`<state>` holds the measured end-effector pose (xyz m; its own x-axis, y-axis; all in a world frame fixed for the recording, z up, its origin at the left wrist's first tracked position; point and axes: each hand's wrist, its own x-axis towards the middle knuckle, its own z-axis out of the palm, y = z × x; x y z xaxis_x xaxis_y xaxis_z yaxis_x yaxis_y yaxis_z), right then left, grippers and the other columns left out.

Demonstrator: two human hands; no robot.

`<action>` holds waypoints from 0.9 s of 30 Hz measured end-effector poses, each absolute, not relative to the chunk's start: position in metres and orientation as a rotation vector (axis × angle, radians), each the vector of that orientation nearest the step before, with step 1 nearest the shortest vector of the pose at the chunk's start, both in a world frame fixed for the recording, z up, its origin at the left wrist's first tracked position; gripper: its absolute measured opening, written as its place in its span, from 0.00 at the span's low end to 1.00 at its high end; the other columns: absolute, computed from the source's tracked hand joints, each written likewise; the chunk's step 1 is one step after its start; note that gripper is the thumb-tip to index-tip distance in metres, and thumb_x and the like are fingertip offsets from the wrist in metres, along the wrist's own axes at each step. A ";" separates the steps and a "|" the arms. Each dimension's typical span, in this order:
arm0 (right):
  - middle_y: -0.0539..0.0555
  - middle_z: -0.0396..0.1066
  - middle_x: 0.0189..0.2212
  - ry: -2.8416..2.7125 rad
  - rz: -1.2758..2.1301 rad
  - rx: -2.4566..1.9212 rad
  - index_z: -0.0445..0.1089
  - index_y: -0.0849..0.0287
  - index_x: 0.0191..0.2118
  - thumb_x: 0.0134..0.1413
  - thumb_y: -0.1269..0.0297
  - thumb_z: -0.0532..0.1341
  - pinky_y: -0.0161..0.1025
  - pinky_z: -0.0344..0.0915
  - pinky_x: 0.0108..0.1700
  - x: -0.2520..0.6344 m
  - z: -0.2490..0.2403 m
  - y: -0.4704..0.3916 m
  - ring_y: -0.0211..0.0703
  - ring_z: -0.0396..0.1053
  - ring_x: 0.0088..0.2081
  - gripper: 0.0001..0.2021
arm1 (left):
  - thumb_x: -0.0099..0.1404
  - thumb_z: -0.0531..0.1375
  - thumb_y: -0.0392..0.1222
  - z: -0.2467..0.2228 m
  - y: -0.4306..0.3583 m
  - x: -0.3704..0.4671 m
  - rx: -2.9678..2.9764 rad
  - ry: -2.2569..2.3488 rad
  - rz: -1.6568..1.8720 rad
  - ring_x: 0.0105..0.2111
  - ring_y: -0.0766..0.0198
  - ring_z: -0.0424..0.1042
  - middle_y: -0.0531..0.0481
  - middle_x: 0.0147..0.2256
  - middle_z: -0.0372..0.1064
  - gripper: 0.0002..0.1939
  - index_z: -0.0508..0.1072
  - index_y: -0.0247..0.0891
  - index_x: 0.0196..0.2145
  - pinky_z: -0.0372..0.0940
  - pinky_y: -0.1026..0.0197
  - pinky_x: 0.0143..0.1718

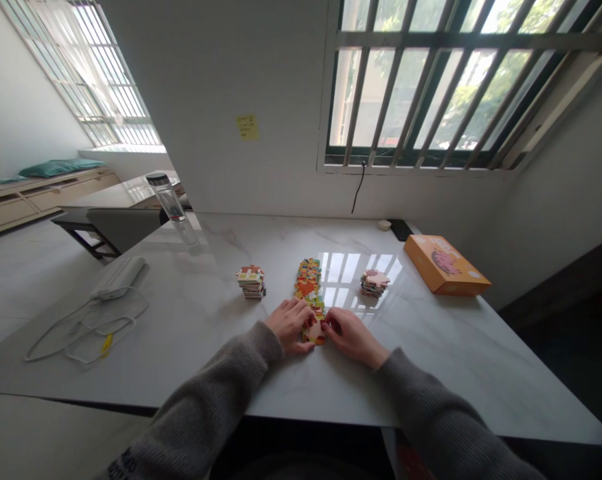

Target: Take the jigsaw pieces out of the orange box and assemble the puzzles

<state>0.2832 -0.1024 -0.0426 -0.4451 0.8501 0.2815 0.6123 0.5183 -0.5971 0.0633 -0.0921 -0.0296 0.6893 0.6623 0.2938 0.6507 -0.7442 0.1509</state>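
A row of overlapping jigsaw puzzle pieces [308, 285] in orange, green and yellow runs away from me along the table. At its near end lies a pale pink puzzle piece [315, 331]. My left hand [291, 325] grips this piece from the left, its fingers bent over the upper edge and the thumb at the lower corner. On the other side, my right hand [351, 335] has its fingertips pinched at the piece's right edge. To the left stands a stack of puzzle pieces [251, 283], and a second stack [374, 283] stands to the right.
An orange box [445, 265] lies on the right of the white table [201, 333]. Behind it are a black phone-like object [399, 230] and a small white object [384, 225]. On the left are a clear bottle [167, 198] and a white device [118, 277] with a looped cable [85, 323].
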 end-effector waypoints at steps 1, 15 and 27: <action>0.50 0.66 0.27 -2.194 0.594 -1.183 0.62 0.56 0.29 0.60 0.66 0.58 0.37 0.56 0.33 0.282 -0.042 -0.103 0.40 0.61 0.29 0.07 | 0.52 0.69 0.51 -0.030 -0.092 0.063 2.855 1.105 0.520 0.44 0.49 0.65 0.43 0.43 0.68 0.25 0.67 0.39 0.42 0.62 0.49 0.47; 0.49 0.64 0.27 -2.066 0.804 -1.121 0.64 0.58 0.30 0.62 0.62 0.57 0.36 0.56 0.32 0.282 -0.033 -0.107 0.38 0.59 0.29 0.09 | 0.57 0.65 0.47 -0.038 -0.095 0.059 3.022 0.897 0.792 0.44 0.49 0.67 0.40 0.43 0.69 0.23 0.66 0.35 0.48 0.66 0.49 0.45; 0.54 0.67 0.37 -1.900 0.807 -1.034 0.64 0.57 0.44 0.63 0.60 0.57 0.39 0.64 0.35 0.286 -0.024 -0.107 0.42 0.65 0.35 0.08 | 0.60 0.64 0.41 -0.033 -0.098 0.056 2.673 0.841 1.158 0.46 0.52 0.68 0.41 0.47 0.67 0.19 0.64 0.39 0.48 0.68 0.49 0.48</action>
<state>0.2862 -0.1073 -0.0239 -0.3372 0.8752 0.3469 0.3578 0.4600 -0.8127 0.0565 -0.0983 -0.0330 0.5558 0.5291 0.6412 0.4459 -0.8407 0.3072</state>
